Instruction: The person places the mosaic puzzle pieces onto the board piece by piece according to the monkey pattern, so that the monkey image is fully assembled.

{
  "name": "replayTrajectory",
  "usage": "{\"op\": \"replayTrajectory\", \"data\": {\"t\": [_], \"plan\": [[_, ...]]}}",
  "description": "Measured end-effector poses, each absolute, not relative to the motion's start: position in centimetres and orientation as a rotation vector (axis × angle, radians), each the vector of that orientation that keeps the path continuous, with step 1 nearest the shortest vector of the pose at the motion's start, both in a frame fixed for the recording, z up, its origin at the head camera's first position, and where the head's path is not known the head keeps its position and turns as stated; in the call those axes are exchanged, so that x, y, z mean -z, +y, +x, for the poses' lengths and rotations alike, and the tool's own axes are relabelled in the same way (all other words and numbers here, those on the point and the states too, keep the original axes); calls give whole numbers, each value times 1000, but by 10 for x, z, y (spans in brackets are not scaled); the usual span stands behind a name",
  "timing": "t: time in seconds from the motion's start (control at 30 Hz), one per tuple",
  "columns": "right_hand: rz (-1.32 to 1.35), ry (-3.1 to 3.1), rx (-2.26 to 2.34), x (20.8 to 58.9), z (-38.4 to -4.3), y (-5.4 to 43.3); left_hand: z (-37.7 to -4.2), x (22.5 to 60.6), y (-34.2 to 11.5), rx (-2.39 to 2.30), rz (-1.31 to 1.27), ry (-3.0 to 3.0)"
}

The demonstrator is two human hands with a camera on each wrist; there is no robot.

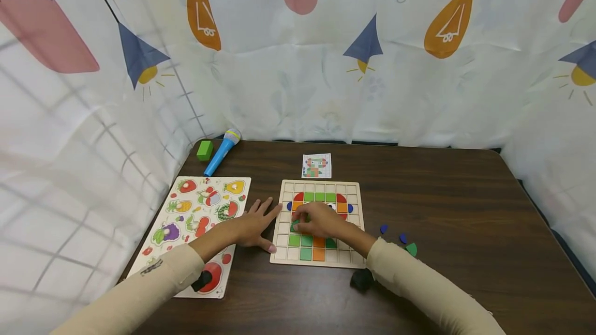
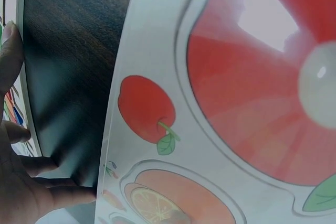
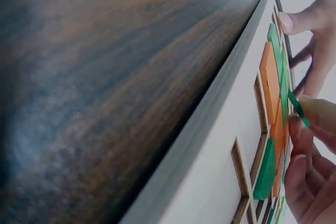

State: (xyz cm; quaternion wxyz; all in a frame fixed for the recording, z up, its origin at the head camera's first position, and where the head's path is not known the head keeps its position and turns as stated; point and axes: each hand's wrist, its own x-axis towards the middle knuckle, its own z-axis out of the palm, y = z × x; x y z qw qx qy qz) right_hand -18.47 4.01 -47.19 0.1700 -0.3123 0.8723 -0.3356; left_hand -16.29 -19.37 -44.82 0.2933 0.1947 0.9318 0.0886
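Observation:
A wooden grid board (image 1: 358, 226) lies in front of me with green, orange, red and blue flat tiles set in its cells. Over its left-middle part, my right hand (image 1: 318, 219) pinches a small dark green tile (image 3: 299, 109) between thumb and fingertips, tilted close over the board. My hand covers some of the middle tiles in the head view. With fingers spread, my left hand (image 1: 255, 225) rests at the board's left edge, the thumb touching its lower left side. Behind the board lies a small printed card (image 1: 316, 166) showing a coloured grid picture.
Left of the grid board lies a fruit picture board (image 1: 186, 253). A blue toy microphone (image 1: 222, 153) and a green block (image 1: 205, 150) are at the back left. Loose blue pieces (image 1: 403, 238) and a green piece (image 1: 412, 249) lie beside my right forearm.

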Motion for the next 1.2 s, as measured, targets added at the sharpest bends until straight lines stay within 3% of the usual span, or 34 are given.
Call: {"op": "replayTrajectory", "data": {"t": [0.87, 1.2], "plan": [[-949, 2545, 745, 465, -187, 46, -163, 447, -194, -231, 527, 2486], [-929, 2579, 850, 460, -189, 88, -163, 448, -192, -215, 513, 2485]]}}
